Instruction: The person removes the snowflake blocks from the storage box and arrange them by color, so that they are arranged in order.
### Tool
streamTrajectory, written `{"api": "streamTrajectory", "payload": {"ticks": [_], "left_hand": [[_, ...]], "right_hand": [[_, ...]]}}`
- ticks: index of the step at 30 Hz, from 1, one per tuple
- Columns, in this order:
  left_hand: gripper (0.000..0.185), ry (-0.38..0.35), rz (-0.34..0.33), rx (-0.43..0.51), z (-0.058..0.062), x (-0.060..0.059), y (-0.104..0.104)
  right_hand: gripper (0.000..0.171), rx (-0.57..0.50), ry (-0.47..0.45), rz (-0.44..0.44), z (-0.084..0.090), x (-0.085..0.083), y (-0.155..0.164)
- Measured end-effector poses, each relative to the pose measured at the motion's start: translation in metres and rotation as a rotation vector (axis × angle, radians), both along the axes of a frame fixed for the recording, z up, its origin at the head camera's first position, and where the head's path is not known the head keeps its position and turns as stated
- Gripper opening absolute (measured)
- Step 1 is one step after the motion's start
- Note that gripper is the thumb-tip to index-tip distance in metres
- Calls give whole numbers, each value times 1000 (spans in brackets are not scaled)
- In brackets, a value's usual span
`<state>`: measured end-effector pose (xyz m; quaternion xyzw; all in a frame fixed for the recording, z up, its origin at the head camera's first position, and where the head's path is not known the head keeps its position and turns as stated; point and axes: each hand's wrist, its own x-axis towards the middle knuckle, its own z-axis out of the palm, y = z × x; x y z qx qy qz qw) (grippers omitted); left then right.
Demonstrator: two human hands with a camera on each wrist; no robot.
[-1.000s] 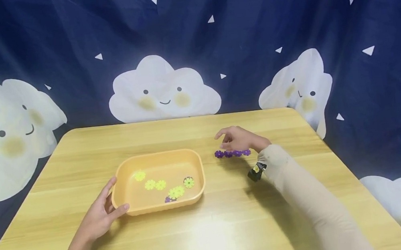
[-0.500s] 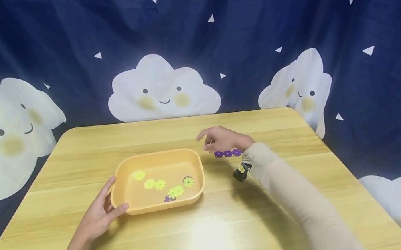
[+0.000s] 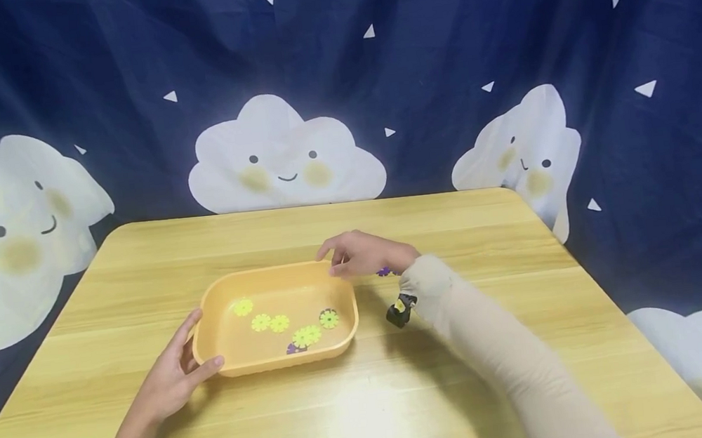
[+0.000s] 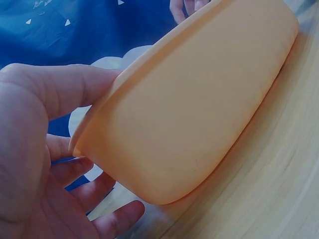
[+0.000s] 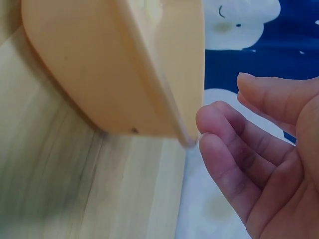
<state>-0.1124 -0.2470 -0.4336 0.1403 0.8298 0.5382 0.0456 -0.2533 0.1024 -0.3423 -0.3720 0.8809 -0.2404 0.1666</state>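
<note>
An orange plastic basin (image 3: 263,365) stands on the wooden table, with several yellow flower-shaped pieces (image 3: 261,322) inside it. Purple pieces (image 3: 296,349) peek out from under yellow ones near its front side. My left hand (image 3: 166,383) grips the basin's left end; in the left wrist view its thumb (image 4: 82,87) presses the rim while the fingers spread beneath. Over the back right corner of the basin is my right hand (image 3: 363,253), fingers loosely bent. In the right wrist view its fingertips (image 5: 212,117) are right at the rim, with nothing between thumb and fingers.
Behind my right wrist, partly hidden, purple flower-shaped pieces (image 3: 385,271) lie on the table (image 3: 486,234). A dark blue curtain (image 3: 423,50) with white clouds hangs beyond the table's back edge. Both wrists wear black camera straps.
My right hand has moved left from above the row of purple pieces to the basin's back right corner. The left hand and the basin have stayed in place.
</note>
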Motion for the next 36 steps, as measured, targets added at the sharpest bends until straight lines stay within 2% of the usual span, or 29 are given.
{"api": "streamTrajectory", "payload": {"ticks": [5,10,16,18,20,23,24,29,36], "left_hand": [[90,21,-8,-29,0,-2,0],[91,24,11,-74,2,-3,-1],[91,18,5,-33,2,-4,-1],[91,18,4,-24,2,-3,-1],[91,17,3,-22,1,-1,-1],[91,12,6,-43,1,0,-2],[91,12,7,-48,1,0,-2],[91,11,-5,-36,2,1,-1],[90,16,-13,12,2,1,0]], "right_hand": [[33,48,-16,70,2,3,-12],[32,77,-36,113,0,6,-27],[35,185,-38,184,-5,6,-44],[40,230,-114,192,-6,8,-47],[46,258,-242,175,-8,11,-51],[51,280,-463,98,-7,14,-57],[52,290,-511,81,-7,15,-60],[43,362,-573,47,-9,15,-71],[41,295,-650,14,-12,13,-84]]}}
